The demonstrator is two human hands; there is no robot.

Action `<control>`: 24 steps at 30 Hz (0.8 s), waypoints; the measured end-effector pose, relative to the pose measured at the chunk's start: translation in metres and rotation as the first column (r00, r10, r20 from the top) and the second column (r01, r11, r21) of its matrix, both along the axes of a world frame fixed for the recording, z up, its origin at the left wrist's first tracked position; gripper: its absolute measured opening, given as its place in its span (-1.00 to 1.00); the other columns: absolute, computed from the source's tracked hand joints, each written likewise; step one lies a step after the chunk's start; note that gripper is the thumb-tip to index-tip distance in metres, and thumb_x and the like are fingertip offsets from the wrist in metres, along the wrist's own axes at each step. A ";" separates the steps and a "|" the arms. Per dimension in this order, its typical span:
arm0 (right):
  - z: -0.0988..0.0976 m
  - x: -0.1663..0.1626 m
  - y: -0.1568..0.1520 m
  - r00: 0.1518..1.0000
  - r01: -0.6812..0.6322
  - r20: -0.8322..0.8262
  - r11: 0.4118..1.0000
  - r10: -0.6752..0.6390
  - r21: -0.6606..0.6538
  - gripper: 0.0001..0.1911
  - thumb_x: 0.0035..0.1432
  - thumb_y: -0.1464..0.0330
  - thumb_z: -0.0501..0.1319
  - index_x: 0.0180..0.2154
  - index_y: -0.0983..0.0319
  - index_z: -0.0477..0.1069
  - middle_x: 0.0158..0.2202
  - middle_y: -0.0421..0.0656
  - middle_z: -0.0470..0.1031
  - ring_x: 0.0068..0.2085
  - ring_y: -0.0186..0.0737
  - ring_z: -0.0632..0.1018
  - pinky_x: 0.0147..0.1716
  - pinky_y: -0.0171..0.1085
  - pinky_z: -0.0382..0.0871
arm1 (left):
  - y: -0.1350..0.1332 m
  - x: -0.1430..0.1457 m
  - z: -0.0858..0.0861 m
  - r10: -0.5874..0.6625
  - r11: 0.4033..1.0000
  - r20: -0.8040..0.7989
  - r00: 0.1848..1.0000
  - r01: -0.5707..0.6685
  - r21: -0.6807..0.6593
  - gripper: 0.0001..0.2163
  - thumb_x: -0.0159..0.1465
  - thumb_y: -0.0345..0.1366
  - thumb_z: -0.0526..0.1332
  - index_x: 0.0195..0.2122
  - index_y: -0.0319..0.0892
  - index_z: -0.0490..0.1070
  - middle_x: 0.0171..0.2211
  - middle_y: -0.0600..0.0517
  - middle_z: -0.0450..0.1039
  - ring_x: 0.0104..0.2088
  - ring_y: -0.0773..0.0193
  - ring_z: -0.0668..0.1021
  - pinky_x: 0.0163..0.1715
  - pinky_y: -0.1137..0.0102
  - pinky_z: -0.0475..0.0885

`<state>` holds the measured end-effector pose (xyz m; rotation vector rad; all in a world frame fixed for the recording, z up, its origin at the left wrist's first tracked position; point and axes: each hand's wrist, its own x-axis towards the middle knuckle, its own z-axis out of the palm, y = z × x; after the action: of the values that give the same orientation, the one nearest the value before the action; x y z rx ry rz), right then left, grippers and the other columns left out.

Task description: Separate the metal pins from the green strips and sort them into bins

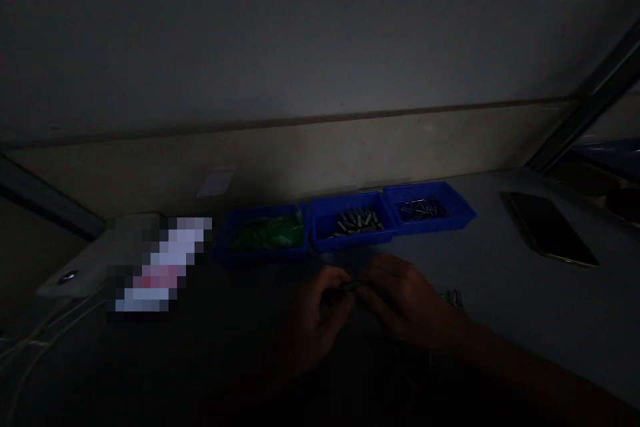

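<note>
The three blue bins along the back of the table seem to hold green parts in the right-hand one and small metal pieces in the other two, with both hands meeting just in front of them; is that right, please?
Not quite: the green parts are in the left-hand blue bin, not the right-hand one. The head view shows the middle bin and right-hand bin holding small metal pieces, and the left hand and right hand meeting just in front of them.

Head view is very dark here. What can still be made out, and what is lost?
Head view: heavily underexposed; the three blue bins still read by colour, the left hand and right hand are dim shapes meeting over a small part too dark to identify; a pixelated patch hides something at left; the phone shows no glare.
</note>
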<state>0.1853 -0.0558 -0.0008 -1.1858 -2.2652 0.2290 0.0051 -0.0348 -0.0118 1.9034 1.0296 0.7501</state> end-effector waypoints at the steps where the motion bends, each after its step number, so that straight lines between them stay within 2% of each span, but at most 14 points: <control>1: 0.000 0.000 0.000 1.000 -0.005 -0.004 1.000 0.004 -0.002 -0.82 0.23 0.37 0.02 -0.33 0.27 0.36 -0.44 -0.13 0.40 -0.38 -0.26 0.41 -0.38 -0.28 0.28 | 0.000 0.000 0.001 -0.008 1.000 0.000 1.000 0.008 -0.004 -0.86 0.21 -0.28 0.09 -0.24 -0.18 0.33 -0.35 0.02 0.46 -0.33 0.30 0.50 -0.32 0.42 0.40; 8: -0.002 0.001 -0.001 0.998 -0.014 -0.068 1.000 0.015 0.023 -0.81 0.17 0.37 0.11 -0.17 0.30 0.31 -0.31 -0.07 0.45 -0.27 -0.21 0.44 -0.31 -0.25 0.32 | 0.002 0.002 0.002 0.059 0.998 -0.004 0.998 -0.059 -0.006 -0.83 0.24 -0.27 0.03 -0.24 -0.16 0.37 -0.31 0.01 0.50 -0.27 0.26 0.52 -0.27 0.39 0.40; 13: -0.002 0.000 -0.001 0.999 -0.009 -0.052 0.998 0.012 0.056 -0.88 0.21 0.38 0.07 -0.26 0.27 0.34 -0.40 -0.11 0.41 -0.36 -0.25 0.42 -0.38 -0.29 0.30 | 0.001 0.002 0.003 0.043 0.999 -0.037 0.998 -0.044 -0.033 -0.77 0.27 -0.23 -0.01 -0.27 -0.17 0.40 -0.41 0.03 0.48 -0.38 0.29 0.51 -0.37 0.42 0.37; 17: 0.001 -0.001 -0.001 0.998 0.022 -0.057 0.998 -0.019 0.051 -0.84 0.22 0.35 0.05 -0.31 0.27 0.36 -0.43 -0.12 0.39 -0.38 -0.27 0.41 -0.40 -0.30 0.28 | -0.001 0.001 0.003 0.048 0.999 -0.014 0.999 -0.049 -0.019 -0.81 0.23 -0.22 0.05 -0.23 -0.17 0.37 -0.35 0.03 0.48 -0.33 0.29 0.50 -0.35 0.44 0.37; 20: 0.002 -0.002 -0.002 0.998 0.022 -0.060 0.999 -0.020 0.034 -0.78 0.25 0.35 0.00 -0.36 0.27 0.36 -0.45 -0.14 0.38 -0.40 -0.29 0.40 -0.42 -0.32 0.26 | -0.001 0.000 0.000 0.032 0.999 -0.006 0.999 -0.032 0.016 -0.84 0.21 -0.23 0.09 -0.24 -0.17 0.35 -0.37 0.04 0.46 -0.36 0.31 0.48 -0.37 0.45 0.36; 24: 0.001 -0.002 -0.003 0.997 0.010 -0.074 0.999 -0.008 0.031 -0.82 0.24 0.35 0.02 -0.31 0.27 0.35 -0.42 -0.12 0.41 -0.37 -0.28 0.42 -0.38 -0.30 0.29 | 0.000 -0.001 -0.002 0.020 0.999 -0.033 0.999 -0.019 0.028 -0.82 0.24 -0.21 0.04 -0.29 -0.16 0.36 -0.40 0.05 0.44 -0.36 0.31 0.47 -0.36 0.45 0.35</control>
<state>0.1832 -0.0584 0.0006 -1.1526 -2.1915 0.2294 0.0045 -0.0344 -0.0140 1.9377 1.0651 0.7496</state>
